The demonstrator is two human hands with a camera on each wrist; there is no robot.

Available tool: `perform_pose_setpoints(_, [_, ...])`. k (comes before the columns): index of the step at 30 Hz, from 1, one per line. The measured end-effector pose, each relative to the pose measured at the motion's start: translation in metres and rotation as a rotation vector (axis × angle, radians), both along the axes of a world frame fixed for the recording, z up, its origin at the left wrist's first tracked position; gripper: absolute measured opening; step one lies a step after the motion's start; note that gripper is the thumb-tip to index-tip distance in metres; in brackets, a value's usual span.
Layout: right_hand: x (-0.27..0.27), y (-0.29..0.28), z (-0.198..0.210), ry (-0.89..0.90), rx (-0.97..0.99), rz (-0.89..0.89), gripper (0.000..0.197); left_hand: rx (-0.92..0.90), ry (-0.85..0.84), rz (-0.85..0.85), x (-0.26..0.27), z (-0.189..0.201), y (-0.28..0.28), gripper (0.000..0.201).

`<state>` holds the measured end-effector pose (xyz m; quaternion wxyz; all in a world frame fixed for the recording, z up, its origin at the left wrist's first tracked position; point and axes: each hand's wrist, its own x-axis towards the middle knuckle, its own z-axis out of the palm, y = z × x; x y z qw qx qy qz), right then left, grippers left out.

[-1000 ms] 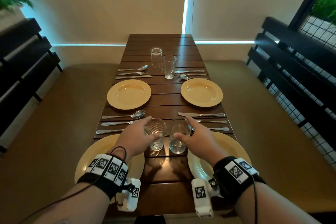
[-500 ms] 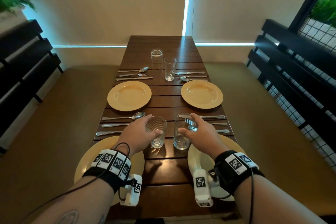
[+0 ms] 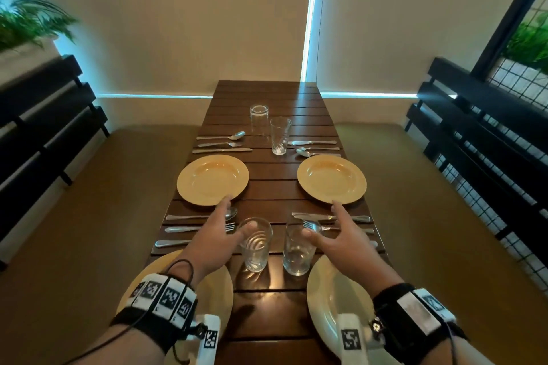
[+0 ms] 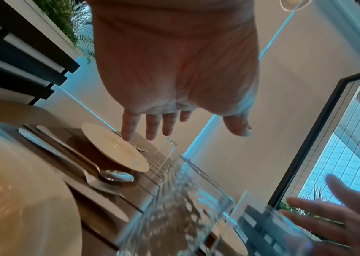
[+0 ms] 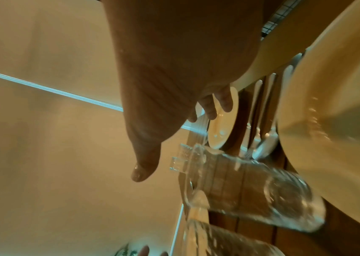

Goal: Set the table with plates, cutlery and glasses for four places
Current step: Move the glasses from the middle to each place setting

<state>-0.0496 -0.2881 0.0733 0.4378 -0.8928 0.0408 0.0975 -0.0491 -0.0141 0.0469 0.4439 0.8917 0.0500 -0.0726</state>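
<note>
Two empty glasses stand side by side between the near plates, the left glass and the right glass. My left hand hovers just left of and above the left glass with its fingers spread, holding nothing. My right hand is spread the same way beside the right glass, its thumb clear of the rim. Four yellow plates lie on the table: far left, far right, near left, near right. Cutlery sets lie beside each.
Two more glasses stand at the far middle of the dark slatted table. Padded benches with black slatted backs run along both sides. A wall closes the far end.
Both hands have let go of the two near glasses and opened, the fingers stretching forward over the cutlery. The glasses now stand on the table on their own.
</note>
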Motion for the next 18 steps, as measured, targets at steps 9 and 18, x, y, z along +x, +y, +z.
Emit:
perform_pose_setpoints(9, [0.134, -0.018, 0.054, -0.050, -0.123, 0.009, 0.106, 0.011, 0.035, 0.102, 0.129, 0.024, 0.062, 0.079])
perform_pose_setpoints(18, [0.323, 0.052, 0.044, -0.026, -0.213, 0.015, 0.098, 0.178, 0.122, -0.003, 0.356, -0.023, 0.063, 0.094])
